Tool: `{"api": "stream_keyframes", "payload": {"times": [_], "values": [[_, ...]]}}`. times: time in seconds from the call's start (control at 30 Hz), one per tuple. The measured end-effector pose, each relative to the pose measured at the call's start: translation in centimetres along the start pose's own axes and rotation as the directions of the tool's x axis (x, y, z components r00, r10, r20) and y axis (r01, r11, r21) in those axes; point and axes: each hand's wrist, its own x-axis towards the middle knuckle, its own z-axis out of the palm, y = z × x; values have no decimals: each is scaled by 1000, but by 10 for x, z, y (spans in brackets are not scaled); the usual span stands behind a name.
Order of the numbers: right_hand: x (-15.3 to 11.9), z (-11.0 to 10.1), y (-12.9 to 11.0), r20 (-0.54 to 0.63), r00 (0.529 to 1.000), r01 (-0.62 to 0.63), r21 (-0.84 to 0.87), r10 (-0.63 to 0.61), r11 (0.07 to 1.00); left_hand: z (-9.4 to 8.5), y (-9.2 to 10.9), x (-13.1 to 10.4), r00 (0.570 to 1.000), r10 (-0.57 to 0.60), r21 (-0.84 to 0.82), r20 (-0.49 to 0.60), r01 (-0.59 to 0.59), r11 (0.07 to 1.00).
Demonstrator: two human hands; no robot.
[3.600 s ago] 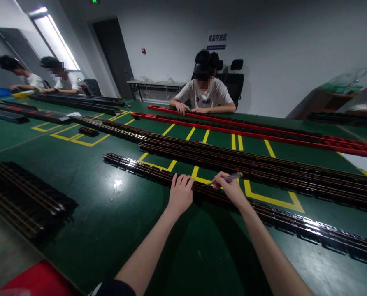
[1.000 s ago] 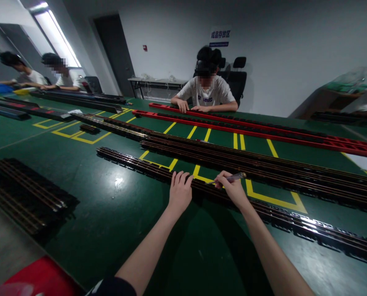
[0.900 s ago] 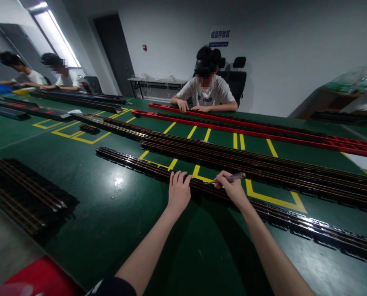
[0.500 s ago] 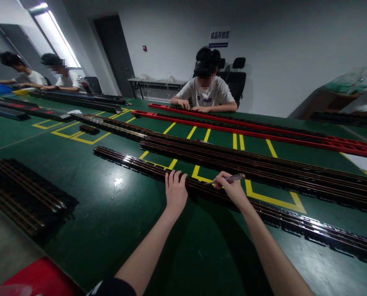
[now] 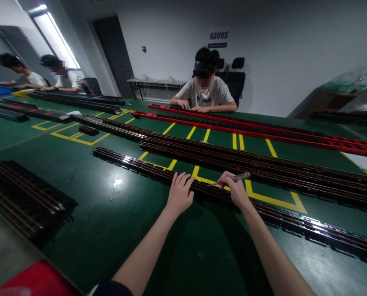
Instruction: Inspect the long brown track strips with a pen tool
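Observation:
A long black strip with thin metal rails runs diagonally across the green table. My left hand lies on this strip, fingers spread over its top. Just to the right, my right hand grips a screwdriver by its clear handle, which slants up to the right. The screwdriver's thin shaft points left and down at the strip, between my two hands. Whether its tip touches the strip is too small to tell.
Beyond lie more railed black strips and red frames. Shorter black pieces rest near the left edge. Yellow tape marks the green tabletop. A person sits opposite; others sit at the far left.
Both hands have shifted slightly right along the strip, the screwdriver moving with my right hand. My left thumb now shows apart from the fingers.

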Motion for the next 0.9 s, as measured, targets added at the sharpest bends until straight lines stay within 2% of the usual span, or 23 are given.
{"api": "stream_keyframes", "payload": {"times": [0.9], "values": [[2, -1, 3, -12, 1000, 2, 3, -2, 1000, 5, 2, 1, 1000, 28, 98, -12, -27, 995]]}}
